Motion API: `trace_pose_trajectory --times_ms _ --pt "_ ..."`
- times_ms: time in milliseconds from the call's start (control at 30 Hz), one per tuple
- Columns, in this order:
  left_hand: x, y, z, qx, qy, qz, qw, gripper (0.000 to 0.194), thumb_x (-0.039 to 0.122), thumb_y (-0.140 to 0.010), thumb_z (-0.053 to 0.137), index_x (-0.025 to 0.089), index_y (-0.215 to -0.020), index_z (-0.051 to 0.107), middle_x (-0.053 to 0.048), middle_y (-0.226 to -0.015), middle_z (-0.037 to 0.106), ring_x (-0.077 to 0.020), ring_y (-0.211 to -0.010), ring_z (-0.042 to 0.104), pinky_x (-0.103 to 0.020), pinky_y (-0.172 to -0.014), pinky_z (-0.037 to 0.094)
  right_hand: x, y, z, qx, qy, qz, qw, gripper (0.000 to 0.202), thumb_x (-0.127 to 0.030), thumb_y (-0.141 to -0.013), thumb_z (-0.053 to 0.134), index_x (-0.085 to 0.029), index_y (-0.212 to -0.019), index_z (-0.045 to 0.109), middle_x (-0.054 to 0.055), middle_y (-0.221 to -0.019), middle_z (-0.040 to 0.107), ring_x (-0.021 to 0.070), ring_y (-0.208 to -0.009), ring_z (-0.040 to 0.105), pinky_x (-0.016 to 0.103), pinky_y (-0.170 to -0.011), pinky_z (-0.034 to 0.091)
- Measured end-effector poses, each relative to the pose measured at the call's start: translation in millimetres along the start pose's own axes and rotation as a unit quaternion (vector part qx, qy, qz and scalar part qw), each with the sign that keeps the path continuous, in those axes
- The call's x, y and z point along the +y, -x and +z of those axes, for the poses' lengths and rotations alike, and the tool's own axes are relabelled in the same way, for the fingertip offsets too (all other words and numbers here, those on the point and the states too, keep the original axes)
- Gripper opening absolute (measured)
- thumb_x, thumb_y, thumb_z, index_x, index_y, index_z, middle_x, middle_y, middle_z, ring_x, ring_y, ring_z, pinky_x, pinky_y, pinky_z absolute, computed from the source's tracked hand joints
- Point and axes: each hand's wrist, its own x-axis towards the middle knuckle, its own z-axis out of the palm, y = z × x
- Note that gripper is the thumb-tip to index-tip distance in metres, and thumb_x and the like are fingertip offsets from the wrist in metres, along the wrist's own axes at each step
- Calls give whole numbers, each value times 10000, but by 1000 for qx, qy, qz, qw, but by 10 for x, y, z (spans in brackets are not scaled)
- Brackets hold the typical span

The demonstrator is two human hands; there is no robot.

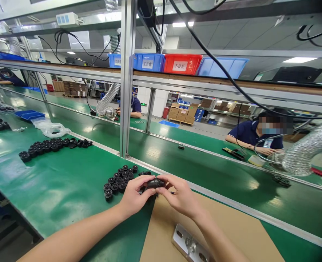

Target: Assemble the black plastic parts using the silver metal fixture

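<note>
Between my left hand (137,193) and my right hand (178,194) is a small rounded black plastic part (154,183). The fingers and thumbs of both hands are closed on its two ends, above the bench. Its exact kind does not show. Just left of my left hand, round black parts (118,181) stand in rows on the green bench. More black pieces lie partly hidden behind my fingers. Below my right forearm, a metal block (189,243) with slots and a raised centre rests on a brown cardboard sheet (221,222).
Further left lie more black parts (44,146), a clear plastic bag (51,127) and a blue tray (30,115). A metal post (124,80) rises beyond my hands. Blue bins (149,62) and a red bin (182,64) sit on the shelf. A co-worker (255,133) sits across the line.
</note>
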Motion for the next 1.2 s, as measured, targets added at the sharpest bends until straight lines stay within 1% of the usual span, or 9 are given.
trace_pose_trajectory --times_ms 333,433,533,633,733,867,1033,1133,1200 --pt "11 28 30 -41 120 -94 987 326 246 -909 728 176 -1227 744 -112 -1163 784 -241 -978 771 -326 -857 657 157 -13 -80 -14 41 -182 982 424 -63 -999 475 -274 -1330 634 104 -1305 668 225 -1172 638 377 -937 557" --pt "13 30 26 -39 94 -71 992 321 225 -892 740 181 -1210 748 -103 -1137 785 -244 -975 765 -334 -854 646 116 -13 -108 -17 50 -160 986 302 -168 -1004 581 -249 -1287 650 103 -1170 713 224 -1021 666 360 -847 558" --pt "24 21 17 -39 28 -15 999 314 175 -867 761 215 -1178 764 -74 -1119 785 -235 -1012 743 -327 -888 611 40 -12 -118 -35 33 -71 996 228 -298 -965 700 -236 -1184 683 56 -980 739 184 -797 650 307 -698 526" --pt "41 8 12 -27 -3 28 999 311 150 -848 792 237 -1146 769 -52 -1097 787 -222 -1015 733 -320 -912 587 -23 -13 -111 -54 11 20 998 151 -328 -984 667 -248 -1108 700 25 -942 744 164 -747 651 279 -638 499" --pt "38 4 15 -13 -8 28 999 291 184 -853 812 230 -1136 765 -53 -1071 780 -217 -982 730 -314 -880 590 -41 -7 -105 -64 -8 57 996 213 -345 -993 648 -262 -1189 648 10 -913 728 166 -736 646 285 -649 507" --pt "-2 12 17 1 13 -17 1000 296 215 -880 776 210 -1174 752 -77 -1110 758 -222 -980 731 -307 -842 607 17 17 -115 -78 -25 17 996 315 -277 -980 648 -257 -1267 520 27 -985 690 170 -788 630 304 -729 537" --pt "-20 29 12 -10 41 -31 999 314 211 -871 766 193 -1184 749 -92 -1131 755 -236 -1003 738 -312 -847 619 92 22 -142 -64 64 -108 990 134 -198 -1028 510 -237 -1140 573 90 -1119 684 206 -923 631 324 -765 505" --pt "7 29 8 -17 34 -17 999 325 193 -860 774 205 -1183 750 -83 -1126 762 -234 -1003 735 -325 -870 611 45 18 -172 -84 88 -76 990 184 -252 -1035 550 -252 -1210 604 68 -1050 715 197 -863 636 314 -744 485" --pt "33 23 4 -25 31 -12 999 328 180 -867 764 217 -1193 746 -73 -1113 766 -230 -998 732 -336 -883 604 -2 18 -185 -102 81 -52 990 293 -271 -1014 597 -272 -1307 578 60 -1117 720 194 -884 643 312 -775 485"
